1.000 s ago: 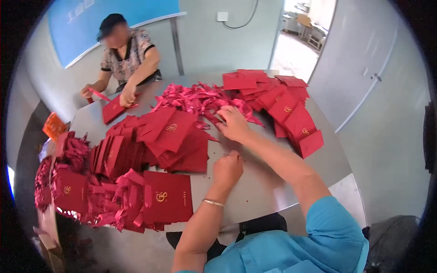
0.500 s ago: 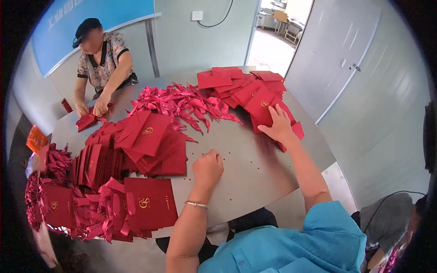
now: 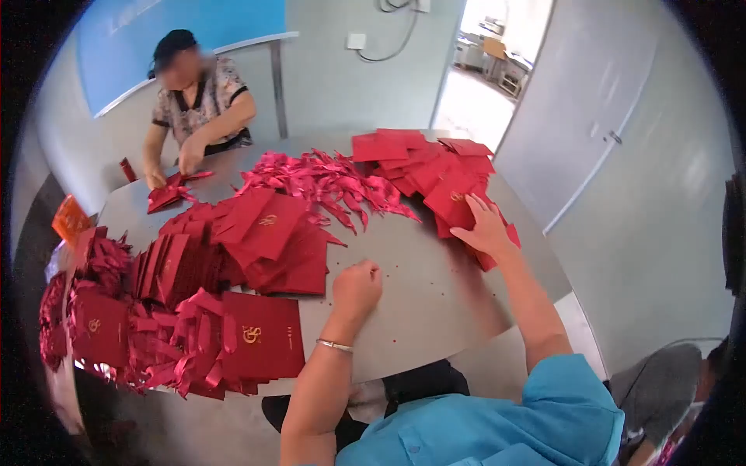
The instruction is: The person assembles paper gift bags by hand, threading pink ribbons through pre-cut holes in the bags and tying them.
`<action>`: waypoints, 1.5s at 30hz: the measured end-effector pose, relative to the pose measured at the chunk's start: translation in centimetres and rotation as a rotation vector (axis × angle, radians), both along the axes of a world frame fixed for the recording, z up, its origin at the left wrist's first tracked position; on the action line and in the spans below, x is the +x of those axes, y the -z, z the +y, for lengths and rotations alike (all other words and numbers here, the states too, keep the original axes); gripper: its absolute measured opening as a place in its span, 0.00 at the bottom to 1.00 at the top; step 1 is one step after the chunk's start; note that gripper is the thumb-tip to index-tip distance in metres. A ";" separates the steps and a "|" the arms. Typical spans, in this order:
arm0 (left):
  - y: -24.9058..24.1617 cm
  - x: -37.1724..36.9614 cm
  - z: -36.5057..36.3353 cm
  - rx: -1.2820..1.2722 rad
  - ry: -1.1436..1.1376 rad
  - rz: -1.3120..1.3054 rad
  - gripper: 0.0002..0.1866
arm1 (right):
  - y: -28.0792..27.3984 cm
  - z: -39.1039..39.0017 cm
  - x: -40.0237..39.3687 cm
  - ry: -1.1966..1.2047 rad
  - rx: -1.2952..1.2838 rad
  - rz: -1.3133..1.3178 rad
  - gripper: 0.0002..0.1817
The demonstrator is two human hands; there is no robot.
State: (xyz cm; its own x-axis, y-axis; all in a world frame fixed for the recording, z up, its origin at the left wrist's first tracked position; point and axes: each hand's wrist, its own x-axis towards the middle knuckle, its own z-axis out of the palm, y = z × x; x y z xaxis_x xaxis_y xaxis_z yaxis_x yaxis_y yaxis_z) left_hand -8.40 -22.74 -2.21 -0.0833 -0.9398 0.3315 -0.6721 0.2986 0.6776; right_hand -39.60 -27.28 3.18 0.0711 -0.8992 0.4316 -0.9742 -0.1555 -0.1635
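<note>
My right hand point(image 3: 488, 231) lies with fingers outstretched on the red paper bags point(image 3: 447, 194) heaped at the table's far right. Its thumb points left across the top bag, which carries a gold mark. Over the middle of the table, my left hand point(image 3: 357, 289) is closed with curled fingers; whatever they may hold is hidden. Left of it are stacked red bags point(image 3: 268, 225) with gold lettering. Nearer me lies another stack of red bags point(image 3: 264, 334), with ribbon handles on top. A pile of pink-red ribbons point(image 3: 311, 177) spreads between the two far heaps.
A co-worker point(image 3: 198, 101) across the table handles a red bag point(image 3: 165, 194) with ribbon. Small red dots are scattered on the metal tabletop point(image 3: 412, 311). An orange packet point(image 3: 71, 220) stands at the left edge. Another person in grey point(image 3: 653, 388) is at lower right.
The camera view has shifted slightly. My right hand has come down onto the bags, its fingers less spread. My left hand stays closed. The co-worker's hands have moved slightly at the bag.
</note>
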 end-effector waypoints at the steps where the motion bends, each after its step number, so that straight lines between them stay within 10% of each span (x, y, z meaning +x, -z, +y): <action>1: -0.1 0.0 0.0 0.017 0.013 -0.034 0.08 | -0.1 -0.4 0.0 -0.059 -0.005 0.055 0.44; 24: -0.5 0.4 0.3 0.093 0.040 -0.075 0.09 | -2.1 -1.2 2.4 -0.469 -0.220 0.168 0.25; 30: -1.2 0.3 0.3 0.059 0.091 0.280 0.11 | -5.6 1.1 6.5 -0.616 -0.425 0.169 0.22; 36: -3.5 1.3 0.5 0.479 0.448 1.297 0.20 | -4.6 5.8 13.6 -0.814 -0.460 0.163 0.23; 45: -3.1 1.9 0.2 0.394 0.405 1.335 0.10 | -2.9 8.1 17.1 -0.901 -0.408 0.056 0.24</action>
